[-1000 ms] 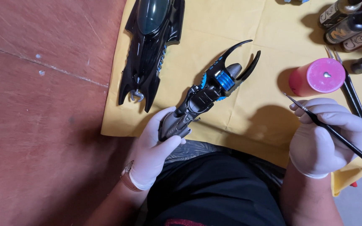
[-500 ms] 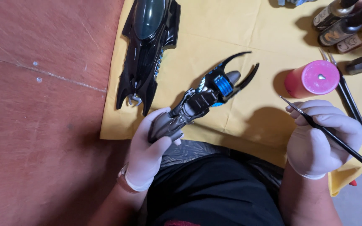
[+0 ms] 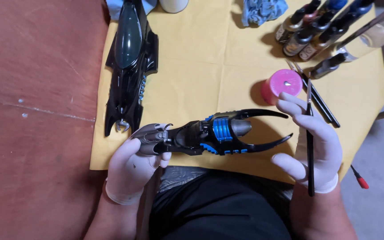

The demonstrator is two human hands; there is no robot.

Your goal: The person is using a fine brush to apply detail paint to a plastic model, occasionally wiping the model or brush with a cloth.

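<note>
My left hand [image 3: 133, 163], in a white glove, grips the grey nose end of a black and blue model vehicle part [image 3: 214, 133] with two curved rear fins, held level above the yellow cloth [image 3: 192, 80]. My right hand [image 3: 311, 146], also gloved, holds a thin black paintbrush [image 3: 310, 142] upright, just right of the fins and apart from them. A pink round pot [image 3: 282, 85] sits just beyond the right fingertips.
A long black model car body [image 3: 130, 62] lies on the cloth's left edge. Several paint bottles [image 3: 312, 31] and a clear bottle [image 3: 370, 33] stand at the back right, with loose brushes [image 3: 321, 100] beside them. Red-brown tabletop [image 3: 32, 111] lies to the left.
The left hand has turned the model part from a diagonal to nearly level. The right hand swung the brush from slanted to upright. The view has shifted nearer.
</note>
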